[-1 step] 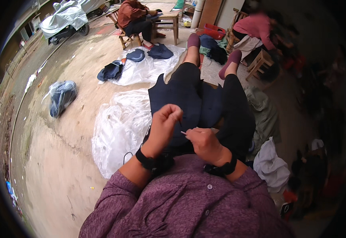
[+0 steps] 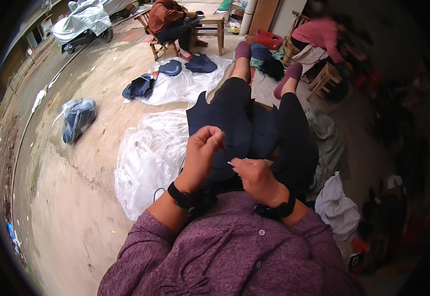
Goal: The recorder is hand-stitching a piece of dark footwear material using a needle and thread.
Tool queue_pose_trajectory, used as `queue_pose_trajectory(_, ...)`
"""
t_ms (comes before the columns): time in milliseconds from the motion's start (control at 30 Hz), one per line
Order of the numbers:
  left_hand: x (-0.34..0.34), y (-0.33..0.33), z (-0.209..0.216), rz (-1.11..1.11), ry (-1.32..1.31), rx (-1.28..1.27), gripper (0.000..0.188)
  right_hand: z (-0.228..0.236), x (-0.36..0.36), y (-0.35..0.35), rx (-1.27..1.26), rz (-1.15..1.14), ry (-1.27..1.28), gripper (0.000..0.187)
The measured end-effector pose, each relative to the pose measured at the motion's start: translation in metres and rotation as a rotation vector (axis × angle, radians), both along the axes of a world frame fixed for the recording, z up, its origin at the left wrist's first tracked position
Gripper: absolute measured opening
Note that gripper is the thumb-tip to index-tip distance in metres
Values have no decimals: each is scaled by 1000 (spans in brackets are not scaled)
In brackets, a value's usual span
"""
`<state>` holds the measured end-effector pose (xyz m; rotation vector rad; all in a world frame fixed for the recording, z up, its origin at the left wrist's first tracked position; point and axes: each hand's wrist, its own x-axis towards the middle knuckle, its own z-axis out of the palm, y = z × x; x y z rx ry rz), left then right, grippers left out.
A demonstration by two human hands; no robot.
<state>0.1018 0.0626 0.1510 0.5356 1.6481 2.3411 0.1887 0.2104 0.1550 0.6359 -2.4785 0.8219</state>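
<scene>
Above my lap, my left hand (image 2: pixel 202 150) is closed in a pinch, thumb against the forefinger. What it pinches, if anything, is too small to make out. To its right and slightly nearer me, my right hand (image 2: pixel 255 176) is also closed, fingertips pointing left. A thin pale tip (image 2: pixel 230 163) shows at these fingertips; its kind is unclear, and the rest is hidden in the hand. The two hands are a little apart. Beneath and beyond them, dark navy fabric pieces (image 2: pixel 220 116) with pointed corners lie across my thighs.
Crumpled clear plastic sheeting (image 2: pixel 146 167) lies left of my legs. Farther off, dark cut pieces (image 2: pixel 138 88) rest on another plastic sheet (image 2: pixel 195 89). A wrapped dark bundle (image 2: pixel 78 118) sits at left. People work near a wooden table (image 2: pixel 210 22) and a wooden stool (image 2: pixel 325 79). White cloth (image 2: pixel 335 202) lies at right.
The right hand's fingers have shifted slightly, and less of the pale thin thing shows at their tips. The left hand keeps its pinch. The whole view has moved very slightly.
</scene>
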Motion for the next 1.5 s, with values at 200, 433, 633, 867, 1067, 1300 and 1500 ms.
queue_pose_trajectory(200,-5,-8,-8,-73,-312,188,16,7,-5,-5,-61,16,-92,25)
queue_pose_trajectory(433,-5,-17,-9,-143,-66,-14,25,18,-9,-7,66,-51,-137,9)
queue_pose_trajectory(633,-9,-31,-36,-405,169,-350,57,24,-12,7,-647,3,-424,23)
queue_pose_trajectory(867,-13,-32,-41,-421,190,-410,48,93,-23,124,-1583,296,-38,16)
queue_pose_trajectory(1067,-21,-17,-41,-474,289,-519,21,156,22,264,-1562,171,557,18)
queue_pose_trajectory(1300,-11,-45,-43,-508,407,-552,26,149,8,251,-1349,-306,498,16)
queue_pose_trajectory(1500,2,-67,-44,-447,16,-313,30,96,-2,195,-1468,151,36,12)
